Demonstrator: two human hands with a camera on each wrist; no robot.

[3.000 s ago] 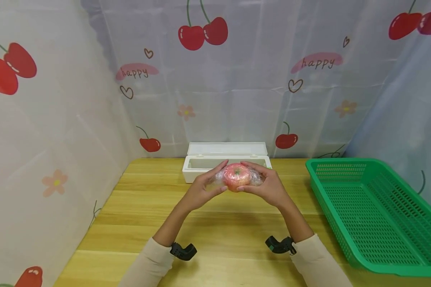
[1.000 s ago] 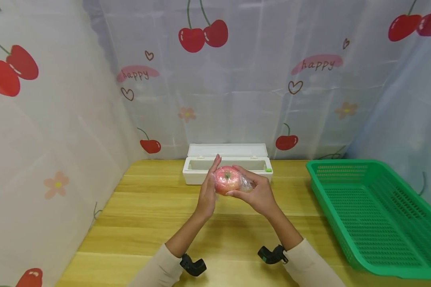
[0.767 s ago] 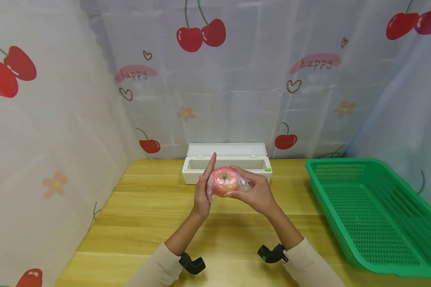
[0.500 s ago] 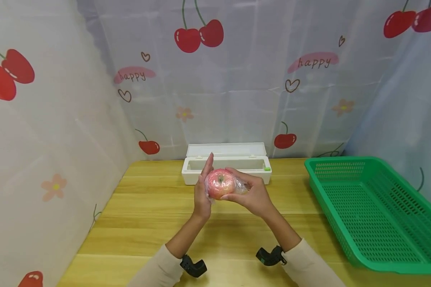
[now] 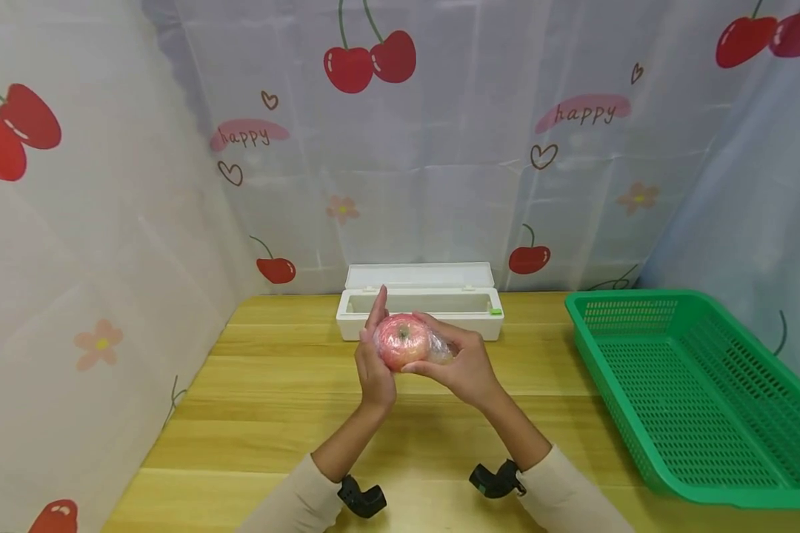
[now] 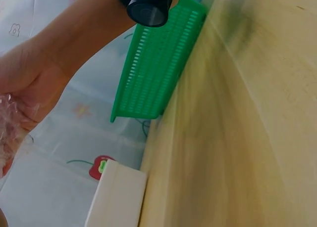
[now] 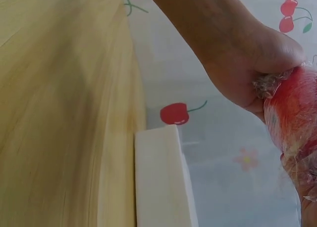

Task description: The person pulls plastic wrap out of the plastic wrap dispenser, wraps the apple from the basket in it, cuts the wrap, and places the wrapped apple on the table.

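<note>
An apple [image 5: 403,340] in clear plastic wrap is held above the table between both hands. My right hand [image 5: 463,363] grips its right side, with the thumb on the near side and the fingers behind. Bunched plastic wrap [image 5: 441,348] sticks out toward the right palm. My left hand [image 5: 375,363] presses its palm on the apple's left side, its visible index finger straight and pointing upward. In the right wrist view, the apple [image 7: 297,108] shows at the edge, with crumpled wrap [image 7: 270,84] against the left palm. The left wrist view shows the right hand with wrap.
A long white box [image 5: 423,326] with its lid [image 5: 418,275] raised stands at the table's back edge, a small green piece [image 5: 495,312] on its rim. To the right lies a green plastic basket [image 5: 613,400]. Printed curtains [image 5: 427,185] surround the wooden table [image 5: 273,422].
The apple has moved left and slightly nearer. Both hands pinched it at the sides earlier; now the left palm lies flat against its left side, over the wrap that stuck out there.
</note>
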